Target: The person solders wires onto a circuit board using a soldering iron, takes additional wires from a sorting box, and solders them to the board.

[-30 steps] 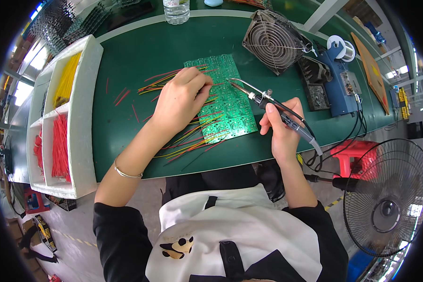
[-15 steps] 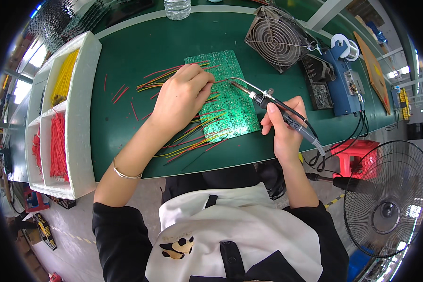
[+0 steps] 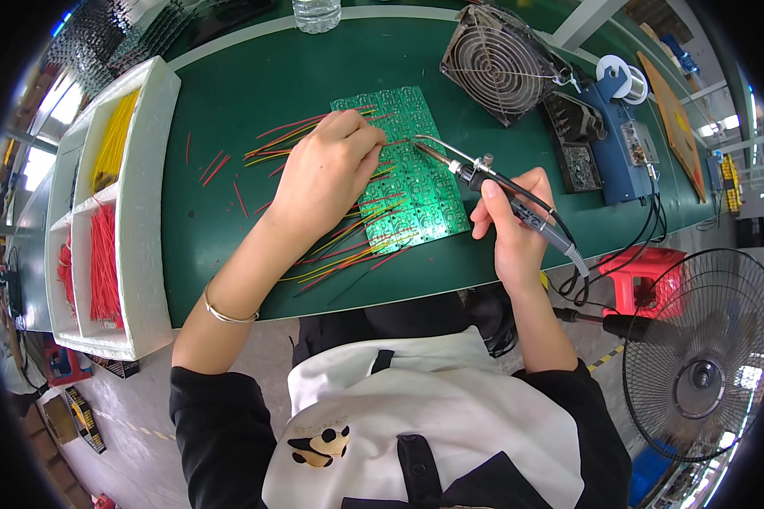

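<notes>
A green sheet of small circuit boards [image 3: 437, 204] lies on the bench, with red, yellow and black wires [image 3: 335, 265] reaching out over its left side. My left hand [image 3: 331, 170] is over the sheet's left part, fingers pinched on a thin red wire [image 3: 396, 142] whose end points toward the iron's tip. My right hand [image 3: 518, 242] grips a soldering iron [image 3: 475, 179] like a pen. A curved metal solder-feed tube [image 3: 450, 148] is clamped to the iron, and both tips meet near the wire end, close above or on the boards; contact is too small to tell.
A white foam box [image 3: 148, 229] of yellow and red wires stands at left. Loose red wire pieces [image 3: 216, 168] lie beside it. At right are a small square fan [image 3: 497, 68], a blue soldering station [image 3: 611, 153] and a solder spool [image 3: 632, 85]. A plastic bottle [image 3: 317, 15] stands behind.
Almost nothing differs. The whole view has shifted very slightly, while both hands keep their grips and the iron's tip stays by the red wire's end.
</notes>
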`<action>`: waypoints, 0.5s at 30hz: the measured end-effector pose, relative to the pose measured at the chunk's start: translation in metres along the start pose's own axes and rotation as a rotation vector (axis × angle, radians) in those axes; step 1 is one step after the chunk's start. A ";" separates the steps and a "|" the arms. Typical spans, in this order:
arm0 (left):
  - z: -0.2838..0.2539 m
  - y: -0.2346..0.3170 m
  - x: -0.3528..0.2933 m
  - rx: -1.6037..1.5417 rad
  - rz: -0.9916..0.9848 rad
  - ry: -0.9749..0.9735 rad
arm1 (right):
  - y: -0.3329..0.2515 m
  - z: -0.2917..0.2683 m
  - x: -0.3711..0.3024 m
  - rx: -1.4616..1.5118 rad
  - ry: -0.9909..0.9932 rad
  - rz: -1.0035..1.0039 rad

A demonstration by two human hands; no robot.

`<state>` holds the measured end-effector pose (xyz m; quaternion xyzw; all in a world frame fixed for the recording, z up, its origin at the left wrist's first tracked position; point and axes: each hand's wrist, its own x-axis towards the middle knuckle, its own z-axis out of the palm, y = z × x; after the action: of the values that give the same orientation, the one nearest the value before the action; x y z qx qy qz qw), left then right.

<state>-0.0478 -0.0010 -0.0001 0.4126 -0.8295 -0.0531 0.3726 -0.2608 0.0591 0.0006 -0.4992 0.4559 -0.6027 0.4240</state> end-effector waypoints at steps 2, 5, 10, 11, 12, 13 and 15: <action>0.001 0.000 0.000 0.017 0.002 -0.004 | 0.000 0.000 0.000 0.001 0.001 0.002; 0.000 0.002 0.000 0.032 0.001 -0.008 | -0.001 0.000 0.000 -0.009 -0.006 0.006; -0.001 0.005 0.000 0.082 0.002 -0.035 | 0.000 0.000 -0.001 -0.019 -0.008 -0.012; -0.001 0.005 0.000 0.105 0.004 -0.043 | 0.000 0.000 -0.001 -0.019 -0.007 -0.010; -0.001 0.006 0.000 0.127 0.007 -0.052 | 0.001 -0.001 0.000 -0.011 -0.001 -0.011; -0.001 0.006 0.000 0.126 0.007 -0.054 | 0.001 -0.001 -0.001 -0.003 0.004 -0.011; 0.000 0.006 0.000 0.153 0.011 -0.050 | 0.000 -0.002 -0.001 -0.008 0.021 -0.017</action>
<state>-0.0513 0.0025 0.0025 0.4338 -0.8424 0.0023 0.3196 -0.2623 0.0598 0.0004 -0.4985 0.4581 -0.6098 0.4121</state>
